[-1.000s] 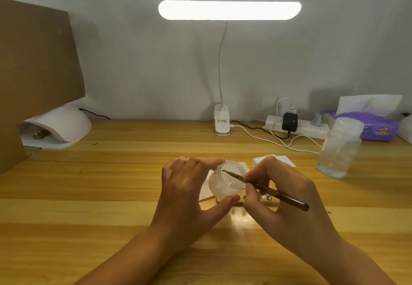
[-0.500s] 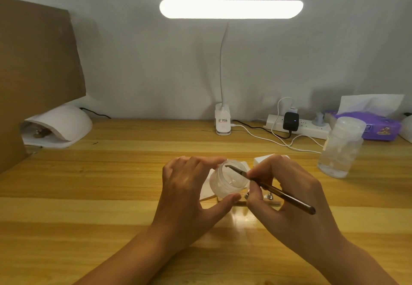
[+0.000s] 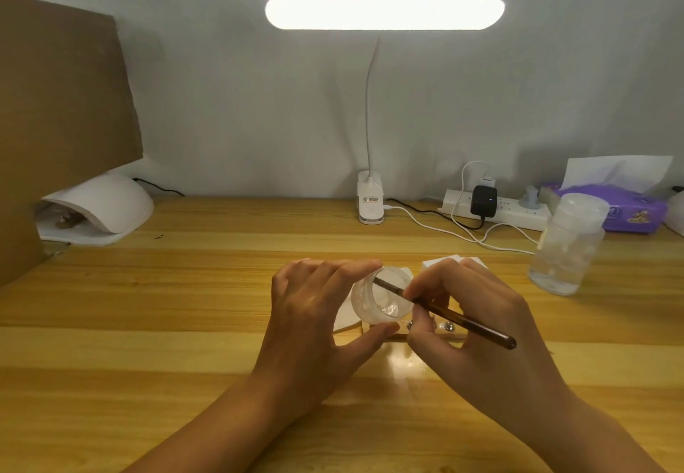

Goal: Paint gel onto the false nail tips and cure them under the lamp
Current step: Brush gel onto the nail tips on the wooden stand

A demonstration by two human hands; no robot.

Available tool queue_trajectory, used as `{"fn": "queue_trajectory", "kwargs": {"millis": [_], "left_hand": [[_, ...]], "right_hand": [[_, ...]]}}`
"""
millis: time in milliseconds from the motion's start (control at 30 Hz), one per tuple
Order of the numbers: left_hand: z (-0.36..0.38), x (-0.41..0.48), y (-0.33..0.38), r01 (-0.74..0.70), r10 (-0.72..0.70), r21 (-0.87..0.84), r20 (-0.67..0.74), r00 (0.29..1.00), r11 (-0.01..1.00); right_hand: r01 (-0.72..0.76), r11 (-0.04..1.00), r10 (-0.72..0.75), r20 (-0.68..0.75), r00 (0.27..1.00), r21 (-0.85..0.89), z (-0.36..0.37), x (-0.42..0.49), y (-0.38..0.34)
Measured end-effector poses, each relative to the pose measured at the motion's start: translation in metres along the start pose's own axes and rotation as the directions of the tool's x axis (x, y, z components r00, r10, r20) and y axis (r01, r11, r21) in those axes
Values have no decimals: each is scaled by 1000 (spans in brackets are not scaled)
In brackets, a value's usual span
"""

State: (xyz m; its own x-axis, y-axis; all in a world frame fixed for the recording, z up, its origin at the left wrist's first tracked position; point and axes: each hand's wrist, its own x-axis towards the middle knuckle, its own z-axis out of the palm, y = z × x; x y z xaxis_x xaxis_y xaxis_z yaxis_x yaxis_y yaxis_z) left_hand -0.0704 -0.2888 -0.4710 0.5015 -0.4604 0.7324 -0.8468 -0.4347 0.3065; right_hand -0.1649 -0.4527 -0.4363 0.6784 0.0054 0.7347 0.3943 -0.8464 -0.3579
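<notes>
Left hand (image 3: 311, 309) gripped the small clear plastic gel jar (image 3: 381, 302), tilted, at mid wooden surface (image 3: 185, 306). Right hand (image 3: 477, 324) pinched the slim dark brush (image 3: 462, 319) near its ferrule, with the tip inside the jar. The jar appeared light, rigid and slippery, and best held round its wall.

To my left, the striped wooden table (image 3: 177, 287) gives free passage up to the white domed curing lamp (image 3: 111, 206). To my right, a clear plastic bottle (image 3: 566, 250) and loose white cables (image 3: 481, 240) stand in the way.
</notes>
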Motion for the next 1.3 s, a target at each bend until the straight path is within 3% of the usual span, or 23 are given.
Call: {"fn": "queue_trajectory", "kwargs": {"millis": [400, 1033, 1200, 1300], "left_hand": [[2, 0, -2, -14, 14, 1, -15, 1000, 1000], [-1, 0, 2, 19, -19, -5, 14, 1000, 1000], [0, 1, 1, 25, -25, -14, 6, 1000, 1000], [1, 1, -1, 27, -26, -13, 8, 1000, 1000]], "right_hand": [[-172, 981, 178, -71, 981, 89, 1, 1, -1], [-82, 992, 90, -84, 992, 91, -1, 1, -2], [4, 999, -5, -44, 999, -32, -3, 3, 0], [15, 1000, -16, -27, 1000, -22, -2, 2, 1]]}}
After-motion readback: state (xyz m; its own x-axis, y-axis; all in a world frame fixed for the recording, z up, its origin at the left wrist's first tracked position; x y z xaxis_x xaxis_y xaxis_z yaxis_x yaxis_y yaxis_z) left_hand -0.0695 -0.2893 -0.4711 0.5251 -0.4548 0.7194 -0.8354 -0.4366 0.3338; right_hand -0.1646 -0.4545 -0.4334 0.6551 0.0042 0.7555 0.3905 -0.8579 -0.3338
